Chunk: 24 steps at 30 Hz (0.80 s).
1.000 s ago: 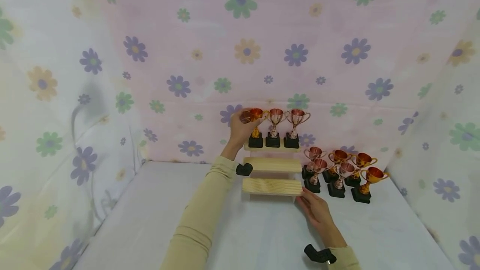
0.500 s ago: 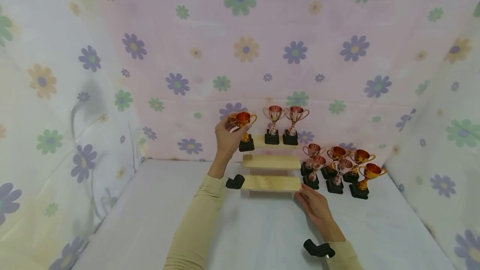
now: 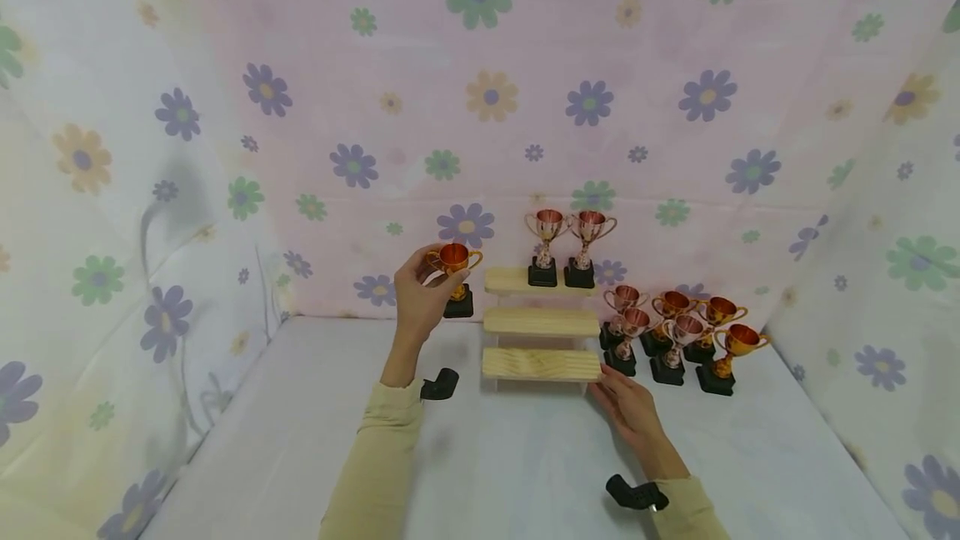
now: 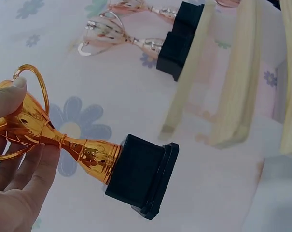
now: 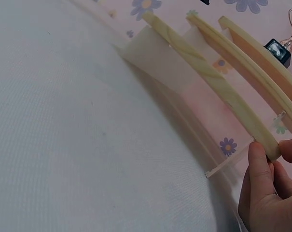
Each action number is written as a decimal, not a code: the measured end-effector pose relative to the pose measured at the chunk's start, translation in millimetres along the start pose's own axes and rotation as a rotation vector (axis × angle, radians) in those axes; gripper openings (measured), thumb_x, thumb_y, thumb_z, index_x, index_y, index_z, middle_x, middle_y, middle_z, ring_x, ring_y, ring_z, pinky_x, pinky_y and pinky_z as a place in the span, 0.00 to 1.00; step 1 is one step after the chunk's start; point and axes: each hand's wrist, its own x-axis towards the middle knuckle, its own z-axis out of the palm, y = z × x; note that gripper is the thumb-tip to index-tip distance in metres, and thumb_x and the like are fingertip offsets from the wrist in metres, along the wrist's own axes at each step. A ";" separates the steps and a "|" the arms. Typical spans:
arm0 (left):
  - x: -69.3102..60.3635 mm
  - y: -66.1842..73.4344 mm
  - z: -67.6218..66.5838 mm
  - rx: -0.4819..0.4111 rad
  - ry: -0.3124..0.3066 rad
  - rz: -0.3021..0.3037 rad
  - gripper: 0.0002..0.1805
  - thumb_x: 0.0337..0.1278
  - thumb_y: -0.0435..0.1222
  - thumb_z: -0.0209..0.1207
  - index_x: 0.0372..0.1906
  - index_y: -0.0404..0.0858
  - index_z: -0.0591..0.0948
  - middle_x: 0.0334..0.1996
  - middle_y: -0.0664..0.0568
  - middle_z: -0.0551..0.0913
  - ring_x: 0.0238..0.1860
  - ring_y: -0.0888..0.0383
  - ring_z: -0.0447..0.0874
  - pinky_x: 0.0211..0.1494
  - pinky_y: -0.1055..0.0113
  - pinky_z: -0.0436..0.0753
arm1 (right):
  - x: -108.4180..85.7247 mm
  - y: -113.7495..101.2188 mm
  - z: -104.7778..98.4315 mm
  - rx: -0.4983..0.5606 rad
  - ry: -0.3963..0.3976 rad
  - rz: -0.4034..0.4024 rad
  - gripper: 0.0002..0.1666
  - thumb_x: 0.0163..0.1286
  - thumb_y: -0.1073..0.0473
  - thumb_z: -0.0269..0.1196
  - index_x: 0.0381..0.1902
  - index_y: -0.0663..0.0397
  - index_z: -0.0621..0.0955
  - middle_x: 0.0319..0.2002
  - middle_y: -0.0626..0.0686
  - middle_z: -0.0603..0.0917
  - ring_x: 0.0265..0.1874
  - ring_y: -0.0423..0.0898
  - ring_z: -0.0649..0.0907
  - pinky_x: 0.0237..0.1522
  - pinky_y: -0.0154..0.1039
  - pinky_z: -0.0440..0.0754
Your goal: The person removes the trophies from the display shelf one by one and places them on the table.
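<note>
A gold trophy cup (image 3: 453,258) with a black base is gripped by my left hand (image 3: 420,294), held upright left of the stepped wooden stand (image 3: 540,322). In the left wrist view the thumb and fingers hold the golden cup (image 4: 27,121) around its bowl, and its black base (image 4: 141,174) is clear of the shelves. My right hand (image 3: 633,415) pinches the right end of the lowest shelf (image 3: 540,364); the right wrist view shows its thumb and fingers (image 5: 261,174) on that board's end. Two rose-gold trophies (image 3: 548,227) (image 3: 591,227) stand on the top shelf's middle and right.
Right of the stand, several trophies, rose-gold (image 3: 686,332) and gold (image 3: 741,342), stand close together on the white table (image 3: 510,465). A flowered cloth (image 3: 540,48) hangs behind and at both sides.
My left hand has lifted the gold trophy off the left of the top shelf and moved it left and lower, beside the stand. My right hand has stayed at the lowest shelf.
</note>
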 end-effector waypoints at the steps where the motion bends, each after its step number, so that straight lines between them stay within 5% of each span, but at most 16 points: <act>1: -1.1 -2.1 -2.4 0.003 0.001 -0.009 0.26 0.51 0.24 0.73 0.57 0.29 0.80 0.52 0.37 0.82 0.49 0.46 0.83 0.52 0.71 0.87 | 0.3 -0.1 0.3 0.000 0.003 -0.001 0.32 0.83 0.63 0.48 0.79 0.64 0.57 0.77 0.64 0.60 0.68 0.51 0.72 0.63 0.35 0.80; 13: -5.6 -43.9 -24.0 0.058 -0.010 -0.092 0.27 0.51 0.24 0.73 0.58 0.27 0.79 0.55 0.33 0.81 0.51 0.41 0.82 0.46 0.79 0.85 | -0.2 -0.8 0.4 -0.020 0.006 -0.039 0.31 0.82 0.65 0.49 0.77 0.68 0.58 0.76 0.66 0.61 0.50 0.37 0.82 0.61 0.33 0.82; 20: -2.5 -68.3 -30.8 0.071 -0.050 -0.124 0.27 0.52 0.25 0.73 0.58 0.27 0.79 0.54 0.33 0.81 0.48 0.43 0.82 0.44 0.80 0.85 | 3.7 1.0 0.5 -0.034 0.030 -0.054 0.30 0.81 0.66 0.50 0.76 0.69 0.60 0.75 0.67 0.63 0.53 0.40 0.81 0.60 0.34 0.82; 24: 0.0 -70.0 -29.4 0.091 -0.095 -0.154 0.27 0.53 0.23 0.71 0.59 0.24 0.77 0.54 0.30 0.80 0.48 0.39 0.82 0.43 0.80 0.84 | 6.0 1.2 0.7 -0.036 0.035 -0.049 0.31 0.80 0.66 0.51 0.76 0.69 0.61 0.75 0.68 0.63 0.56 0.44 0.80 0.60 0.34 0.83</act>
